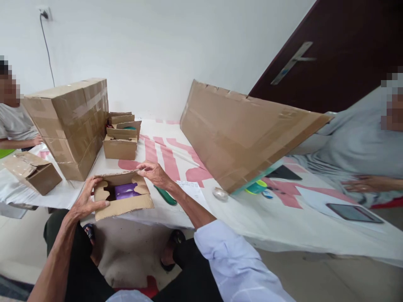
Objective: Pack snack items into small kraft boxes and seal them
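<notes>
A small cardboard box (124, 207) with raised flaps sits at the table's near edge, its top open. Inside it lies something purple (126, 191), whose kind I cannot make out. My left hand (84, 202) grips the box's left side, thumb over the near flap and fingers behind the left edge. At the far right corner, my right hand (155, 174) pinches the edge of the back flap. A dark green curved object (165, 195) lies just right of the box, below my right wrist, beside a sheet of paper with writing (192, 191).
Stacked taped cartons (71, 119) stand left; small open boxes (120, 147) sit beside them. A large cardboard panel (242, 134) leans across the right. Beyond are a yellow-green tape roll (256, 187), a tablet (354, 212) and a person's hand (365, 184). Another person sits far left.
</notes>
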`<action>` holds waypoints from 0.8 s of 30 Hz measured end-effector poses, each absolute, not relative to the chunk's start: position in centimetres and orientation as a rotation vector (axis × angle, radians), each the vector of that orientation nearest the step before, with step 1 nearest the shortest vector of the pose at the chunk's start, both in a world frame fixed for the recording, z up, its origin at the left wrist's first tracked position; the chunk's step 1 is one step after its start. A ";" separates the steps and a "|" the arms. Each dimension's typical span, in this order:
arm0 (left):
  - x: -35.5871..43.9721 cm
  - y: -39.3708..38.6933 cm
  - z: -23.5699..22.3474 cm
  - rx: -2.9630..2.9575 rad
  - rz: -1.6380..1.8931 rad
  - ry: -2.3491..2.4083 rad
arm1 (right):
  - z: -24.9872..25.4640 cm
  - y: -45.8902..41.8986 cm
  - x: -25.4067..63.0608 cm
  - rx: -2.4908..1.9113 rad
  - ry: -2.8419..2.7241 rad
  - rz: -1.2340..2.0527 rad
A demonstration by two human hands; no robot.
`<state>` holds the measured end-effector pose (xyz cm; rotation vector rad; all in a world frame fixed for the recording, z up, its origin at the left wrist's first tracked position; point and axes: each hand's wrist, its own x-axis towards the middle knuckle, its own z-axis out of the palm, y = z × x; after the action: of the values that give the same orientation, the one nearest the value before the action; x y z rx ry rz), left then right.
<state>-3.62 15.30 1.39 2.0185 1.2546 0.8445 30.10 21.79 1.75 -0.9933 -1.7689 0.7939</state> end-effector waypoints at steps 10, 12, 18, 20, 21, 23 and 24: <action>-3.0 16.4 2.4 2.075 0.836 1.245 | 3.8 22.6 30.0 -0.990 -1.765 0.813; -3.0 16.4 2.4 2.086 0.829 1.246 | 4.1 23.1 30.1 -1.059 -1.699 0.945; -2.7 15.9 3.3 2.067 0.826 1.245 | 3.9 25.6 30.1 -1.227 -1.248 1.418; -2.6 15.8 3.4 2.063 0.819 1.268 | 3.5 25.8 30.1 -1.239 -1.167 1.375; -2.7 15.9 3.3 2.067 0.812 1.293 | 3.3 25.7 30.3 -1.245 -1.122 1.332; -3.2 16.4 2.8 2.069 0.808 1.379 | 2.3 24.9 30.9 -1.252 -1.041 1.221; -3.6 16.9 2.5 2.095 0.818 1.416 | 1.6 24.4 31.6 -1.260 -1.011 1.158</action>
<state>-3.55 16.92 2.46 2.0947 1.4160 0.8177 31.61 24.37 1.55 -1.2599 -1.0107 1.1579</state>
